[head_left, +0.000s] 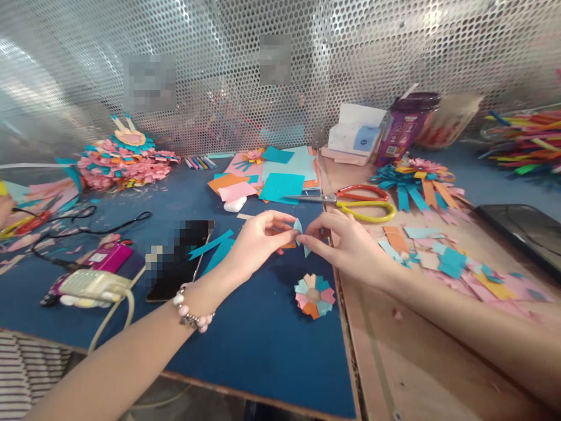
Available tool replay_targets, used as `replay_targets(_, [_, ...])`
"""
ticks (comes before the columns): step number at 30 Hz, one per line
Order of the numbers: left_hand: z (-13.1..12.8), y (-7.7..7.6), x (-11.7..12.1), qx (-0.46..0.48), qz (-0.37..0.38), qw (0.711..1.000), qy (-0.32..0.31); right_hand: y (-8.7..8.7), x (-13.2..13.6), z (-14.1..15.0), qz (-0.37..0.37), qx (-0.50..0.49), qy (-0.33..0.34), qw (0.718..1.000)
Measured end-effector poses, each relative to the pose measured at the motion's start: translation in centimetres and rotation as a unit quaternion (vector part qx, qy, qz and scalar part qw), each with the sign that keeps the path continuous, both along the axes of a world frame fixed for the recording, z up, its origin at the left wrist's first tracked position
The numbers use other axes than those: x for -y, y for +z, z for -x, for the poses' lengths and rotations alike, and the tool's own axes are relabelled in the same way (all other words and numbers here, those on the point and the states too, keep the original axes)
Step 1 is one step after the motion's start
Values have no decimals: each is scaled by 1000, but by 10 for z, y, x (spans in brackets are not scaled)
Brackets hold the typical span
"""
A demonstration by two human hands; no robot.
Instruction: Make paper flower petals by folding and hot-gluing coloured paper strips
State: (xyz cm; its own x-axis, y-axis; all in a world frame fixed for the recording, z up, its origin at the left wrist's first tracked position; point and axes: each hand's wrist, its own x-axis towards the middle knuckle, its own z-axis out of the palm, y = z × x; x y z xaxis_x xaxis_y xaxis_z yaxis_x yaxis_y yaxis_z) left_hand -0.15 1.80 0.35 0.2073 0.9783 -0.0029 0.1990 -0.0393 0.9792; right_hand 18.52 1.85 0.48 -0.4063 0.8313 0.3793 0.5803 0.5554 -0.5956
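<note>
My left hand [258, 237] and my right hand [342, 242] meet above the blue table top [245, 333]. Both pinch one small folded piece of light blue paper [300, 234] between their fingertips. A round paper flower [314, 295] of teal, pink and orange petals lies flat on the blue surface just below the hands. A beaded bracelet [190, 310] sits on my left wrist.
Red and yellow scissors [359, 202] lie behind my right hand. Coloured paper sheets [272, 175], paper scraps [442, 257] and finished flowers [123, 158] lie around. A phone [175, 266], charger [94, 285], tissue box [357, 134] and perforated metal wall [280, 64] are also there.
</note>
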Motion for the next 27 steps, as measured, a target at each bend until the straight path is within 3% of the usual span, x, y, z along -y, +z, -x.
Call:
replay_targets(3, [-1, 0, 1, 18, 15, 1000, -5, 6, 1, 1, 93, -40, 1, 995])
replay_targets(6, [0, 2, 1, 37, 33, 999, -18, 11, 1, -1, 138, -54, -2, 989])
replay_targets(11, [0, 5, 2, 32, 50, 997, -56, 12, -1, -3, 151, -59, 29, 986])
replay_targets(17, [0, 5, 3, 32, 34, 998, -44, 11, -1, -1, 138, -58, 25, 988])
replay_targets(21, [-1, 6, 3, 23, 32, 999, -32, 6, -4, 0, 102, -45, 24, 993])
replay_targets(24, [-1, 6, 3, 20, 31, 999, -12, 8, 0, 1, 12, -40, -8, 999])
replay_targets(27, [-1, 6, 2, 28, 24, 999, 13, 22, 18, 5, -85, -39, -24, 995])
